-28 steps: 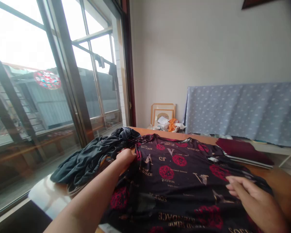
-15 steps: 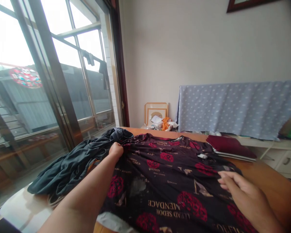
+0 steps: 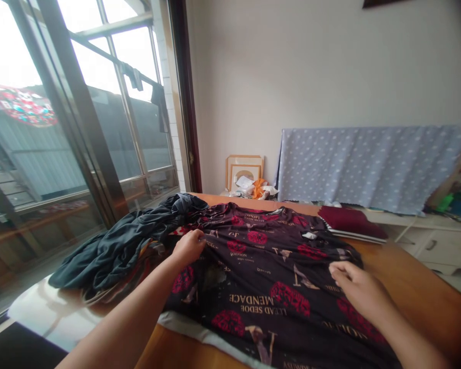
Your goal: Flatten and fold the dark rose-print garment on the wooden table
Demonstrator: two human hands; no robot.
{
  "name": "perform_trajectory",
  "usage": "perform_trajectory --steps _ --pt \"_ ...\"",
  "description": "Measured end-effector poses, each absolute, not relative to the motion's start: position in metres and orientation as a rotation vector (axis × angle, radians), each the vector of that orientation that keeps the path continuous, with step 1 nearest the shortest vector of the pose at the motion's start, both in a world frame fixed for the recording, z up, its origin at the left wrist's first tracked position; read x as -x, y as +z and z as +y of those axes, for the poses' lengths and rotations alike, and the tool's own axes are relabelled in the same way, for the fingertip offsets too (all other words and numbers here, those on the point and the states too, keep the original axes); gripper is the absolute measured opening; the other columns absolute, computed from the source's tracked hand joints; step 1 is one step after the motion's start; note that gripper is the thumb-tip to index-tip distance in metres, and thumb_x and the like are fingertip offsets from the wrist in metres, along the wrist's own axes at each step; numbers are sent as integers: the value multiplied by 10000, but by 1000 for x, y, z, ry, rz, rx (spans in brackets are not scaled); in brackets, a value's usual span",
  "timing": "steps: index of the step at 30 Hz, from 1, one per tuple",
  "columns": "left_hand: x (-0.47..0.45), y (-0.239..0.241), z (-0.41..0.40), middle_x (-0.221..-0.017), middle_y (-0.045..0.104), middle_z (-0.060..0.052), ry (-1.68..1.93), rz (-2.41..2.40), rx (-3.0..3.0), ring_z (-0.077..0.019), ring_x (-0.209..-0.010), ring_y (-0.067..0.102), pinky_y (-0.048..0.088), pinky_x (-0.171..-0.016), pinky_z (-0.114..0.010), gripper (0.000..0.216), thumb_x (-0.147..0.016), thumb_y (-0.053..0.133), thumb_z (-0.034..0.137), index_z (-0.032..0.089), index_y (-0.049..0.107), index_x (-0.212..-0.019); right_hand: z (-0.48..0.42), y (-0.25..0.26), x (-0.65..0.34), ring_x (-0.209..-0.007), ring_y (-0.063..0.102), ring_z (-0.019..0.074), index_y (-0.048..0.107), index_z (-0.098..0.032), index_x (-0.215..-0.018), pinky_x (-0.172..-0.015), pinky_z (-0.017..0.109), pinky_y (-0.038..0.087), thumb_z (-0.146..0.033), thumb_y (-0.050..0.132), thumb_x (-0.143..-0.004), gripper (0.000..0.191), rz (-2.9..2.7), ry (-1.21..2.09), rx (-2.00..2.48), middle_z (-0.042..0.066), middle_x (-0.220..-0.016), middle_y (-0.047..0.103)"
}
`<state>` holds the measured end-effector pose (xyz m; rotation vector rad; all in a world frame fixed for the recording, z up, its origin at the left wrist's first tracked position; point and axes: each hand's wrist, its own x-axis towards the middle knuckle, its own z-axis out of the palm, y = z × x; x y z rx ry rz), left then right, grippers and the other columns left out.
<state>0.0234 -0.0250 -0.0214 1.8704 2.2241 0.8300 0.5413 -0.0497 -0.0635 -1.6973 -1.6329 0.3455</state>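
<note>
A black shirt of thin cloth with red round flowers and pale printed letters (image 3: 269, 287) lies spread flat on the brown wooden table (image 3: 415, 297), and it covers most of the near and middle part of the table top. The left hand (image 3: 188, 247) rests on the left edge of this shirt, with its fingers curled closed on a fold of the cloth. The right hand (image 3: 359, 289) lies on the right part of the same shirt, the fingers bent and pressed together; whether they pinch the cloth I cannot tell. So the shirt is under both hands and between them. Just left of the left hand a heap of dark blue-grey crumpled clothes (image 3: 119, 246) lies on the table, touching the shirt at its far left corner. At the far right of the table a dark red folded cloth (image 3: 349, 220) lies on a flat thin thing. Behind it a light blue dotted cloth (image 3: 364, 164) hangs over furniture. On the far side by the wall stand pale wooden picture frames (image 3: 244, 169), with orange and white scraps (image 3: 255, 188) before them.
</note>
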Motion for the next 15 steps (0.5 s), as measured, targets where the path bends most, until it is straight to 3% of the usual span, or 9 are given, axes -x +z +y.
perform_trajectory --steps 3,11,15 --pt "-27 -25 -56 -1039 743 -86 843 2126 -1907 -244 -967 674 485 -852 -309 278 -808 646 372 205 735 -1012 -47 -69 -547 -904 734 257 729 -279 -1050 -796 325 530 -544 528 -873 376 -1829 428 1734 50 -984 785" --pt "-9 -24 -145 -921 757 -47 1172 2002 -1724 -201 -807 676 489 -698 -266 357 -845 551 393 181 726 -1072 -49 -68 -543 -977 716 275 692 -284 -1143 -809 347 503 -535 467 -912 409 -1953 252 1891 60 -1121 761" --pt "15 -22 -189 -931 757 -36 1332 2148 -1594 -205 -825 681 494 -717 -271 349 -858 523 420 200 716 -1047 -58 -52 -529 -975 714 297 700 -283 -1146 -801 367 505 -504 489 -903 392 -2074 164 1886 76 -1087 763"
